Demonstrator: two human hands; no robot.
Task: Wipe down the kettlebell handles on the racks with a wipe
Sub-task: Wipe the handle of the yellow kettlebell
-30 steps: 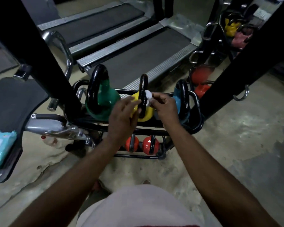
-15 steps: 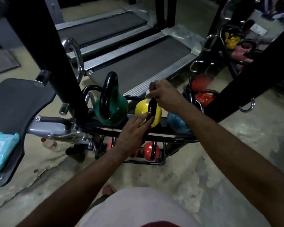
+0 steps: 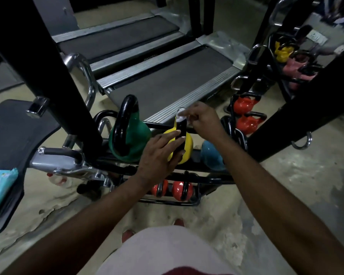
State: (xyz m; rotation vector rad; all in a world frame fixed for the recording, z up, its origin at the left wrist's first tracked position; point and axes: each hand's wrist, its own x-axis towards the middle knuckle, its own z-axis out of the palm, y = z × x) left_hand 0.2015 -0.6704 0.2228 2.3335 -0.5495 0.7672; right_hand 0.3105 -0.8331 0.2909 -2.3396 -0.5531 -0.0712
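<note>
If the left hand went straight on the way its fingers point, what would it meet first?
The black handle of the yellow kettlebell. The fingertips of the left hand look to be touching it, below the wipe, though depth is unclear.

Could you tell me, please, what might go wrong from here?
The right hand pinches only a small wad of wipe at the top of the handle of the yellow kettlebell, so it may slip and drop into the rack. The left hand rests on that bell; if it rocks, fingers could get pinched against the green kettlebell.
</note>
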